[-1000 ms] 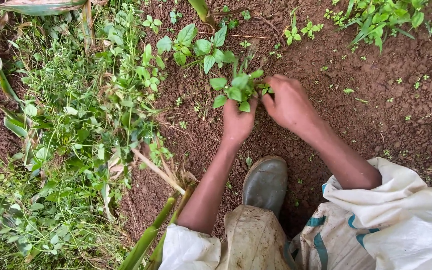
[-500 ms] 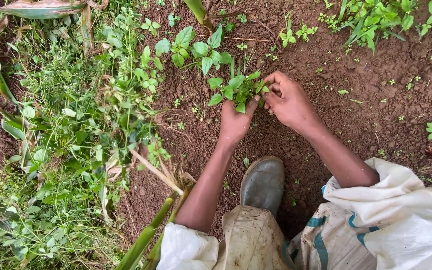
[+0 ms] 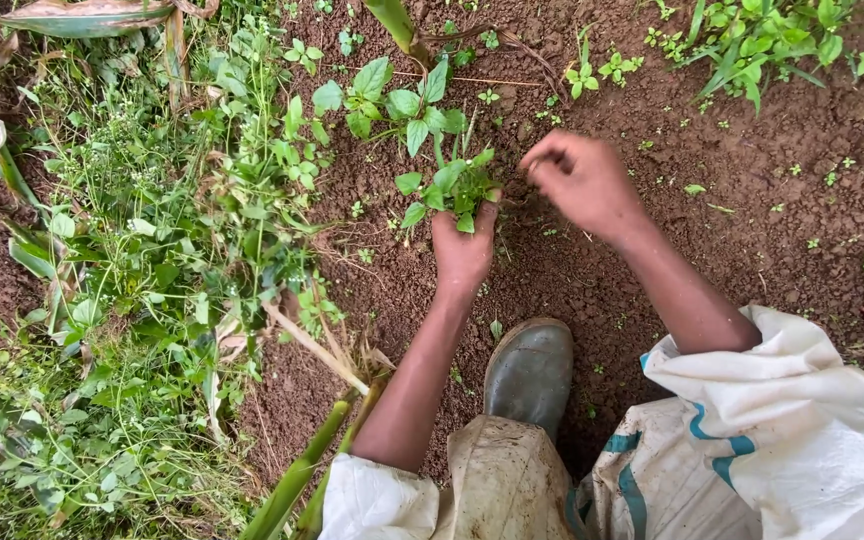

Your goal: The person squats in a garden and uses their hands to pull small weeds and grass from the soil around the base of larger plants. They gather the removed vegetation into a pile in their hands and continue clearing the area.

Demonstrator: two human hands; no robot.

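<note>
- Bare reddish-brown soil (image 3: pixel 752 230) spreads all around the small leafy weed (image 3: pixel 449 188), which stands in it near the middle of the view.
- A thick bank of green weeds (image 3: pixel 152 270) lies left of the leafy weed.
- A muddy rubber boot (image 3: pixel 529 370) stands just below it.
- The left hand (image 3: pixel 464 245) is closed around the weed's base, leaves sticking out above the fingers.
- The right hand (image 3: pixel 582 180), right of the weed, is loosely curled, fingertips pinched together; what they pinch cannot be told.
</note>
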